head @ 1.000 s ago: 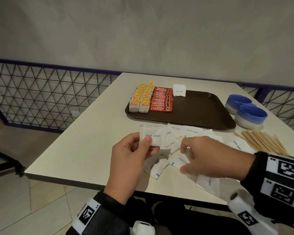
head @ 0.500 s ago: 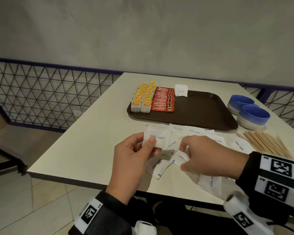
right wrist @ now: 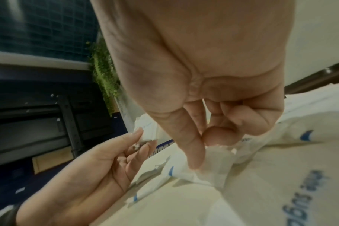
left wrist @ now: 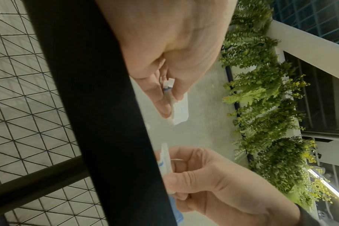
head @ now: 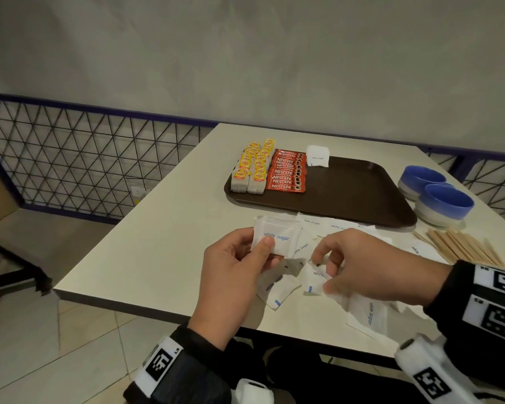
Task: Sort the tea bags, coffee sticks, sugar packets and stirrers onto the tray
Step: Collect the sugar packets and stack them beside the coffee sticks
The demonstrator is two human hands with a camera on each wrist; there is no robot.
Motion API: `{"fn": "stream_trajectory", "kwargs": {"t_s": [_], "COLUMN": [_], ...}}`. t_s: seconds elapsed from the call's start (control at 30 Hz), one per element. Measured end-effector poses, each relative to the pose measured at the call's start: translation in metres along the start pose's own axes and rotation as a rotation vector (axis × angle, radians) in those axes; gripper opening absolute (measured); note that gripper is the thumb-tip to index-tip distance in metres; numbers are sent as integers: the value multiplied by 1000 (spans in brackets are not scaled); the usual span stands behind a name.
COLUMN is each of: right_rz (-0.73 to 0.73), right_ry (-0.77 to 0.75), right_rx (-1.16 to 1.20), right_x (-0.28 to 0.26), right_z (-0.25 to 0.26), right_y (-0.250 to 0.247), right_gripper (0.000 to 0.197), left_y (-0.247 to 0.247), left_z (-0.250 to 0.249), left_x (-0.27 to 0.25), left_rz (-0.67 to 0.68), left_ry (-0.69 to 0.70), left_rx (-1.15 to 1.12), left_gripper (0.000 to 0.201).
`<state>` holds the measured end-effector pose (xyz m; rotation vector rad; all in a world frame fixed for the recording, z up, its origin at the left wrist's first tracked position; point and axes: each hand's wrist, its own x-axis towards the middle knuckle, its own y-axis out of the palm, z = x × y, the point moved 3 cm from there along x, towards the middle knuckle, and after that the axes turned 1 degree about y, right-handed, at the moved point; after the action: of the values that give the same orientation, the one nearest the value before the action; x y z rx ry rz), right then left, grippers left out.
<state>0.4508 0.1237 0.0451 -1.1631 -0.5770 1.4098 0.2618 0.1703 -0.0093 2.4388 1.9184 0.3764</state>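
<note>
Tray [head: 347,199], brown, at 12 o'clock on the table [head: 158,243]. Its left end holds tea bags [head: 252,170] in two rows, then coffee sticks [head: 287,173] stacked in a column, long axes running left-right, then a small sugar stack [head: 317,156] at the far edge. Right two-thirds of tray is bare.

Two blue bowls [head: 443,204] at 2 o'clock, just beside tray's right edge; contents not visible.

Left hand [head: 233,275] above the near table edge, thumb and curled fingers pinching a held stack [head: 276,239] of sugar packets, upright, print facing the camera, text reading left-right. Left half of table open.

Right hand [head: 359,266] at 3 o'clock of the left, thumb and forefinger pinching one packet [head: 314,282] by its corner, lifted off the pile, tilted; other fingers curled in. Right wrist view shows the same pinch [right wrist: 215,162].

Loose packets [head: 368,313] lie scattered between tray's near edge and table's near edge, pointing various ways, some overlapping.

Stirrers [head: 461,246] at 3 o'clock, a flat bundle near the right edge, long axes running far-left to near-right.
</note>
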Motion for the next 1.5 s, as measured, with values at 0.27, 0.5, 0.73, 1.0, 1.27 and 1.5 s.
{"fn": "stream_trajectory", "kwargs": {"t_s": [0.27, 0.5, 0.73, 1.0, 1.27, 1.5], "right_rz": [-29, -158, -246, -270, -244, -239], "right_ry": [-149, -384, -389, -397, -352, -357], "right_rx": [247, 280, 201, 223, 282, 336], "right_x": [-13, -5, 9, 9, 15, 17], "right_z": [3, 34, 39, 33, 27, 28], "right_y": [-23, -23, -15, -13, -17, -22], "right_gripper": [7, 13, 6, 7, 28, 12], "left_y": [1, 4, 3, 4, 4, 6], "left_z": [-2, -6, -7, -5, -5, -7], "left_x": [0, -4, -4, -4, -5, -6], "left_rz": [-19, 63, 92, 168, 112, 185], "left_ry": [-37, -57, -76, -75, -69, -14], "left_rx": [-37, -74, -138, -172, -128, -103], "left_gripper": [13, 15, 24, 27, 20, 23]}}
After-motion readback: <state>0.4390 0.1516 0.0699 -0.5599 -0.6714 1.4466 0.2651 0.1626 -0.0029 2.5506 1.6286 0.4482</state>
